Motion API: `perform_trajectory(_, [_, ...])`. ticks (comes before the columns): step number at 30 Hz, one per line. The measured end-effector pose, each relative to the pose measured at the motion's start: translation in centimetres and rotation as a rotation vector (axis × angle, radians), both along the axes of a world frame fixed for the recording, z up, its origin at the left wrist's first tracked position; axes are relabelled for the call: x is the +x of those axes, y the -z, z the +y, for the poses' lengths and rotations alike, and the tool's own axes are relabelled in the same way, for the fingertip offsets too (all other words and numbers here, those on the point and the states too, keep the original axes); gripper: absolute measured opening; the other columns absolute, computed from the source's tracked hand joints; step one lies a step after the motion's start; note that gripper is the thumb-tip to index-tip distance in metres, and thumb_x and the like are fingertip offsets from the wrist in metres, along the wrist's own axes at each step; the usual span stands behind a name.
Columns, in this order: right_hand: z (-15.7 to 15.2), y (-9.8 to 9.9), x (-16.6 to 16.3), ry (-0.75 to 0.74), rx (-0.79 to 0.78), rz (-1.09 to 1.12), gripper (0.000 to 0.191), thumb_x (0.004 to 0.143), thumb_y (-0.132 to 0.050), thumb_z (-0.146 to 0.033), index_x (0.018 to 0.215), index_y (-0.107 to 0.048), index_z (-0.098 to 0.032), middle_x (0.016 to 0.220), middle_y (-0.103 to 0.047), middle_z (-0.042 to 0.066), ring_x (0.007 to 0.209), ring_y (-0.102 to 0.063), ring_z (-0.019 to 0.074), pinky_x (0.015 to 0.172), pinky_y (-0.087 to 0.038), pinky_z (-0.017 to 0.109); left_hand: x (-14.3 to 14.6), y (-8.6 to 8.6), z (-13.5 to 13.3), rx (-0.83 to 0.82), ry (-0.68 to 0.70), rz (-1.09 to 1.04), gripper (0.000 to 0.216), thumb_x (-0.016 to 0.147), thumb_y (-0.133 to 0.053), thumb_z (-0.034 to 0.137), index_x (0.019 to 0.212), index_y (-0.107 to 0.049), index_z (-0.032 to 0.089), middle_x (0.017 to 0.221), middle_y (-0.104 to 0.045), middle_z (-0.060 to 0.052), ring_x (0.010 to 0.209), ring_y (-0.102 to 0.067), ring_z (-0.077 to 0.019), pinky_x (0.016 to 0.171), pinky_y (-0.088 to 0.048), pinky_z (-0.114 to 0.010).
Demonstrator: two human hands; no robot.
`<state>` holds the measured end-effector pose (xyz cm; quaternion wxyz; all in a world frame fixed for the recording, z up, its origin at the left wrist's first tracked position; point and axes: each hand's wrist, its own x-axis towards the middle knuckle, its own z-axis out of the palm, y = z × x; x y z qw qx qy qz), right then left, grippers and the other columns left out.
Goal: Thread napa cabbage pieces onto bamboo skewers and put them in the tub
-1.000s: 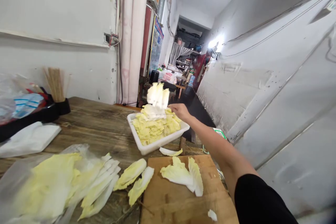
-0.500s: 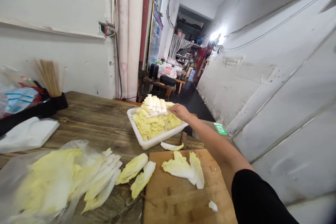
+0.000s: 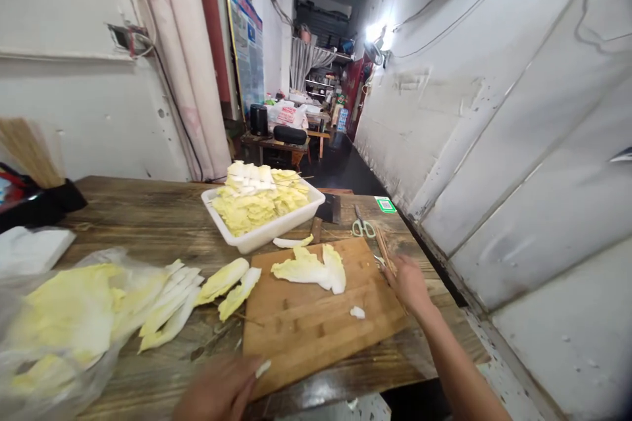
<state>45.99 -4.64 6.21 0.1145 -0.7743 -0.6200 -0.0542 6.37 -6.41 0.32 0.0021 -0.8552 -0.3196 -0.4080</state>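
My right hand (image 3: 407, 283) rests at the right edge of the wooden cutting board (image 3: 316, 329), its fingers at the near end of a few bamboo skewers (image 3: 382, 247); the back of the hand hides the grip. My left hand (image 3: 217, 391) is blurred at the board's near left corner, next to a small white cabbage bit (image 3: 263, 368). Two pale cabbage leaves (image 3: 309, 270) lie on the board's far part, with a small white scrap (image 3: 356, 311) nearer me. Beyond the board, a white tray (image 3: 269, 231) is heaped with cut cabbage (image 3: 257, 197).
Whole cabbage leaves (image 3: 64, 316) lie on a plastic bag at the left, with two more leaves (image 3: 227, 279) beside the board. Scissors (image 3: 363, 229), a cleaver (image 3: 326, 209) and a green sticker (image 3: 385, 204) are behind the board. A white cloth (image 3: 29, 250) lies far left.
My right hand has let go of the cabbage over the tray and drawn back to the skewers by the board. My left hand has come into view. The camera has turned left and down.
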Motion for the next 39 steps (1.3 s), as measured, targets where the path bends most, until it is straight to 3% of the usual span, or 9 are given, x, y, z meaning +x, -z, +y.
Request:
perform_trajectory(2, [-2.8, 1.3, 1.8, 0.106, -0.037, 0.014, 0.026, 0.093, -0.054, -0.021, 0.110, -0.070, -0.008, 0.107, -0.071, 0.021, 0.107, -0.065, 0.0311, 0.093, -0.046, 0.039, 2.8, -0.7, 0.8, 0.007, -0.025, -0.014, 0.030, 0.100, -0.047, 0.034, 0.086, -0.072, 0.025, 0.076, -0.076, 0.000, 0.068, -0.071, -0.0142, 0.072, -0.055, -0.025])
perform_trajectory(5, [-4.9, 2.8, 2.8, 0.193, -0.103, 0.049, 0.025, 0.096, -0.056, -0.025, 0.108, -0.070, -0.009, 0.105, -0.070, 0.019, 0.106, -0.065, 0.0284, 0.094, -0.047, 0.039, 5.6, 0.2, 2.2, -0.040, -0.085, 0.001, 0.038, 0.097, -0.050, 0.041, 0.070, -0.069, 0.024, 0.066, -0.073, 0.001, 0.059, -0.067, -0.0154, 0.068, -0.052, -0.031])
perform_trajectory(8, [-5.8, 3.9, 2.9, 0.230, -0.168, 0.098, 0.022, 0.097, -0.060, -0.033, 0.109, -0.067, -0.015, 0.111, -0.069, 0.008, 0.106, -0.064, 0.0226, 0.095, -0.050, 0.044, 5.9, 1.9, 3.2, -0.088, -0.111, 0.011, 0.034, 0.097, -0.049, 0.045, 0.090, -0.074, 0.023, 0.085, -0.080, -0.003, 0.074, -0.073, -0.0211, 0.072, -0.053, -0.034])
perform_trajectory(11, [-5.8, 4.6, 2.7, 0.255, -0.205, 0.152, 0.025, 0.098, -0.061, -0.037, 0.113, -0.065, -0.017, 0.119, -0.066, 0.008, 0.107, -0.064, 0.0224, 0.094, -0.053, 0.045, 4.9, 2.6, 3.9, -0.159, -0.229, 0.048, 0.040, 0.095, -0.047, 0.053, 0.100, -0.075, 0.025, 0.094, -0.080, -0.003, 0.080, -0.074, -0.0236, 0.071, -0.055, -0.035])
perform_trajectory(19, [-3.3, 3.9, 1.8, 0.338, -0.304, 0.219, 0.029, 0.099, -0.060, -0.037, 0.120, -0.063, -0.017, 0.121, -0.064, 0.009, 0.103, -0.065, 0.0214, 0.089, -0.056, 0.043, 5.3, 1.9, 3.5, -0.207, -0.173, 0.072, 0.042, 0.095, -0.047, 0.052, 0.078, -0.074, 0.024, 0.080, -0.079, -0.003, 0.072, -0.072, -0.0194, 0.067, -0.050, -0.030])
perform_trajectory(28, [-1.6, 3.1, 2.8, 0.400, -0.390, 0.187, 0.032, 0.098, -0.061, -0.037, 0.123, -0.061, -0.017, 0.122, -0.064, 0.009, 0.103, -0.065, 0.0220, 0.088, -0.057, 0.043, 6.0, 1.9, 3.3, -0.189, -0.156, 0.045, 0.038, 0.097, -0.047, 0.043, 0.074, -0.071, 0.022, 0.067, -0.071, -0.002, 0.064, -0.067, -0.0178, 0.063, -0.044, -0.030])
perform_trajectory(35, [-5.0, 2.9, 2.2, 0.388, -0.354, 0.200, 0.030, 0.098, -0.061, -0.038, 0.118, -0.063, -0.016, 0.117, -0.066, 0.008, 0.099, -0.066, 0.0208, 0.087, -0.057, 0.042, 5.8, 2.7, 3.5, -0.176, -0.112, -0.035, 0.038, 0.096, -0.049, 0.050, 0.090, -0.073, 0.021, 0.080, -0.077, -0.004, 0.073, -0.071, -0.0188, 0.069, -0.049, -0.031])
perform_trajectory(39, [-9.0, 3.7, 1.7, 0.385, -0.285, 0.236, 0.021, 0.098, -0.060, -0.034, 0.099, -0.067, -0.014, 0.095, -0.070, 0.004, 0.087, -0.067, 0.0180, 0.082, -0.055, 0.038, 5.5, 2.7, 3.4, -0.180, -0.120, -0.074, 0.041, 0.097, -0.048, 0.051, 0.081, -0.072, 0.022, 0.079, -0.077, -0.003, 0.072, -0.071, -0.0189, 0.071, -0.050, -0.032])
